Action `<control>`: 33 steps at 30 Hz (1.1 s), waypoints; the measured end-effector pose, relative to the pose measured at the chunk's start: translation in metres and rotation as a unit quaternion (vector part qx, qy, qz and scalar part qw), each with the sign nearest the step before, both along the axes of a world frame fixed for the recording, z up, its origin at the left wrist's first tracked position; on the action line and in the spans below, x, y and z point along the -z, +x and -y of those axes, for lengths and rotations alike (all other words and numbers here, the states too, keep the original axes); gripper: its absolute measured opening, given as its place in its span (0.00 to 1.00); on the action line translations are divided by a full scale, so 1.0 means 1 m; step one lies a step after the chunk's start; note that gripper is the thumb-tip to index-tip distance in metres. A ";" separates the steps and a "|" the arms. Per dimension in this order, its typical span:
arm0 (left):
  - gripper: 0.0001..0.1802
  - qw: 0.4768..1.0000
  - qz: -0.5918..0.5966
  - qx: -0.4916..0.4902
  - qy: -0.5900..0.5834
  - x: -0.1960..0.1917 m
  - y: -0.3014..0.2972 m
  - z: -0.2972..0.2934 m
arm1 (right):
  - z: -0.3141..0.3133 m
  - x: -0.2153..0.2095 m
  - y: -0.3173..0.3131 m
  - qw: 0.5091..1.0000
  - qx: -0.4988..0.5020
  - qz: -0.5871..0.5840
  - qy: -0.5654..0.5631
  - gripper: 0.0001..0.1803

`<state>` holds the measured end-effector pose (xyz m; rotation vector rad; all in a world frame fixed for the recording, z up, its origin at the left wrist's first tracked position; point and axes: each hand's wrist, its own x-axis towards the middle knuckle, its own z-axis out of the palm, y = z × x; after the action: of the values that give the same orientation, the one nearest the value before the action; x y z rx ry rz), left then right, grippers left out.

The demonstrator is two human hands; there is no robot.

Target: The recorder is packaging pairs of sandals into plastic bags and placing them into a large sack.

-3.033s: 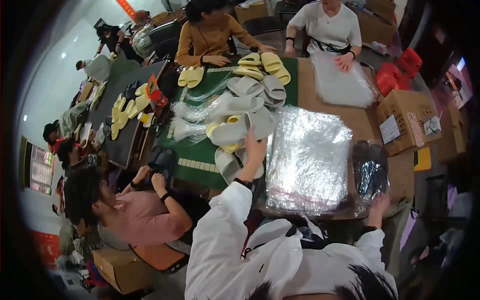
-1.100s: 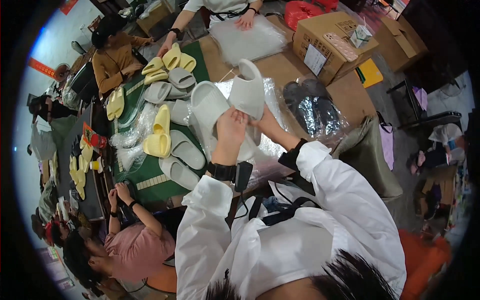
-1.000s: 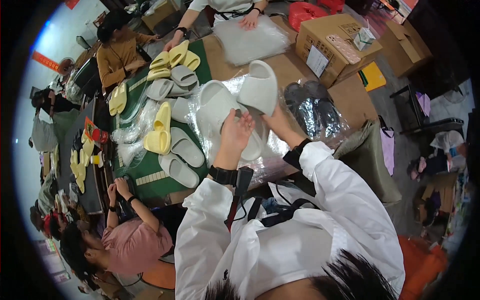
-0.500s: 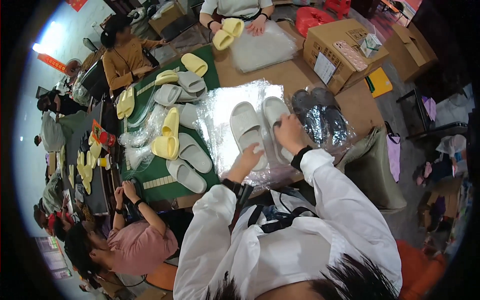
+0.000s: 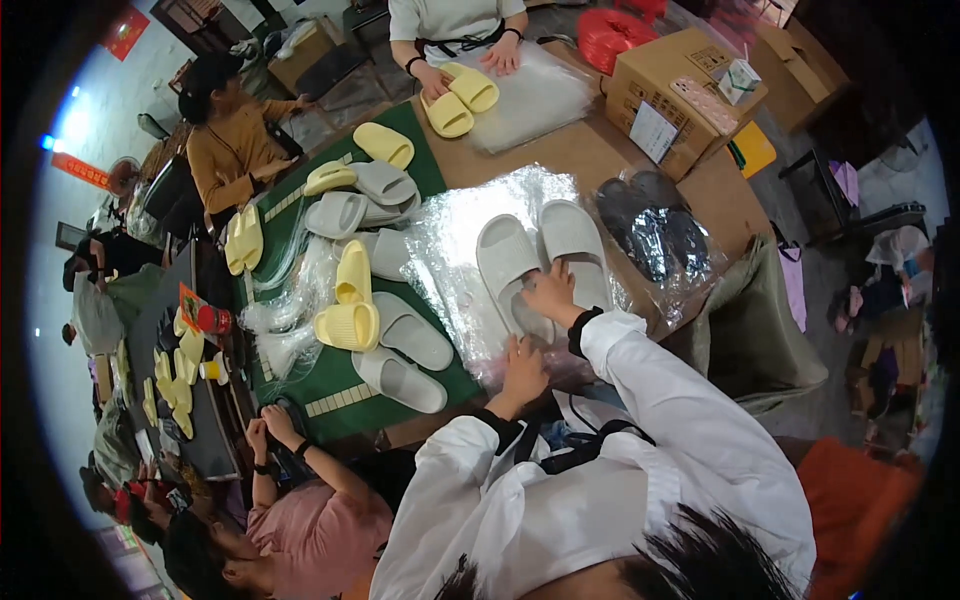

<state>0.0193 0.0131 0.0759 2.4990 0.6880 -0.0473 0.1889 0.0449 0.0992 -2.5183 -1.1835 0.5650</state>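
Observation:
A pair of light grey slide slippers, the left one (image 5: pixel 507 256) and the right one (image 5: pixel 575 228), lies side by side on shiny clear plastic bags (image 5: pixel 447 232). My right hand (image 5: pixel 550 294) reaches across the inner edges of both slippers, its fingers apart. Close to the left slipper's heel, my left hand (image 5: pixel 524 374) rests at the near edge of the plastic, fingers pointing forward. Whether film covers any part of the slippers I cannot tell. Just to the right is a dark pair of slippers (image 5: pixel 655 222) in a clear bag.
Loose yellow slippers (image 5: pixel 347 318) and grey slippers (image 5: pixel 400 379) cover the green mat (image 5: pixel 425 170) on the left. Opposite, a co-worker's hand (image 5: pixel 432 82) touches yellow slippers (image 5: pixel 462 97) beside stacked clear bags (image 5: pixel 535 105). A cardboard box (image 5: pixel 650 85) stands at back right.
My right hand has moved from the right slipper to between the two. My left hand has drawn back to the left slipper's heel. The co-worker has lowered the yellow slippers.

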 end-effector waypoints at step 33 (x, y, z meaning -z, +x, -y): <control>0.31 0.981 0.166 0.031 0.096 -0.029 0.052 -0.059 | 0.175 -0.114 0.111 0.858 -0.195 -0.465 -0.096 0.16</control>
<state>0.0713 0.0724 0.1052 2.6204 0.4939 0.4226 0.3004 -0.1304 0.2136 -1.6659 -1.2201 1.8063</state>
